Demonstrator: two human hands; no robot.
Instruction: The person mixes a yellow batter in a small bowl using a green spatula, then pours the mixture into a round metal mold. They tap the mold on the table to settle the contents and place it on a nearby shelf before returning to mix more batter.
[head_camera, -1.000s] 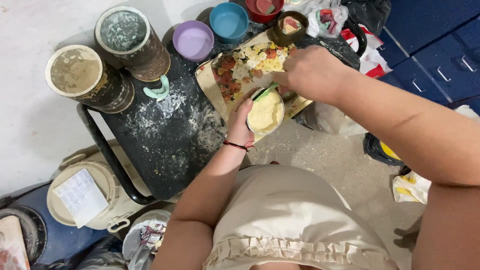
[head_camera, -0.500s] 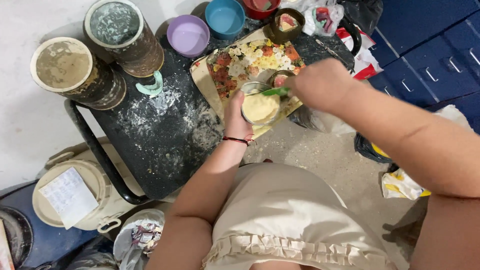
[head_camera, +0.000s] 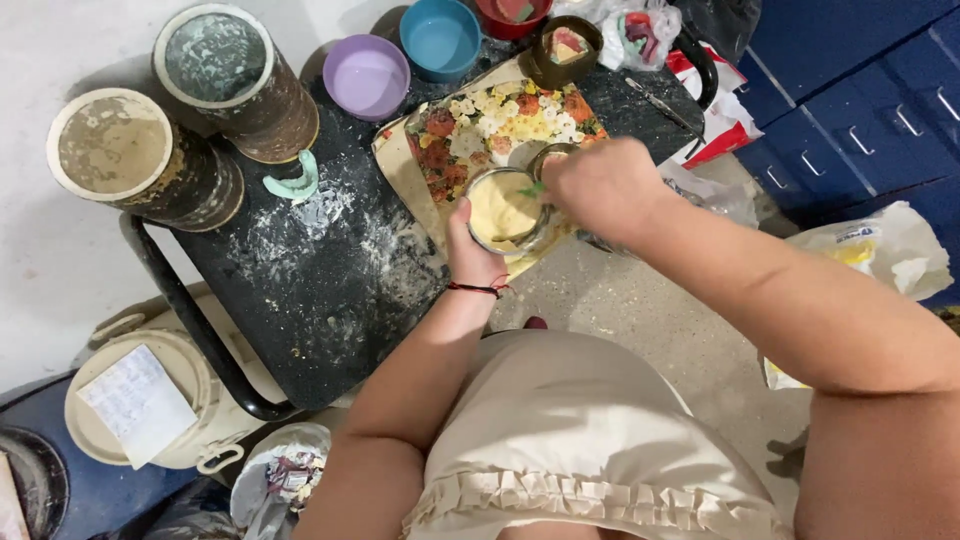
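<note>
My left hand (head_camera: 470, 255) holds a small round cup (head_camera: 503, 208) filled with pale yellow paste, above the near edge of a flowered tray (head_camera: 478, 120). My right hand (head_camera: 598, 187) is closed around a thin green tool (head_camera: 532, 189) whose tip rests in the paste. The cup and both hands hover over the front right corner of a dusty black table (head_camera: 300, 270). A red cord circles my left wrist.
Two tall stained cylindrical tins (head_camera: 232, 75) (head_camera: 130, 155) stand at the table's left. A purple bowl (head_camera: 366, 75), a blue bowl (head_camera: 440, 35), a red bowl (head_camera: 512, 12) and a dark cup (head_camera: 566, 48) line the back. A lidded bucket (head_camera: 140, 405), blue cabinets (head_camera: 860, 100) and bags surround.
The cup in my left hand and my right hand with the green tool have stayed together over the tray's near edge. The view has shifted slightly.
</note>
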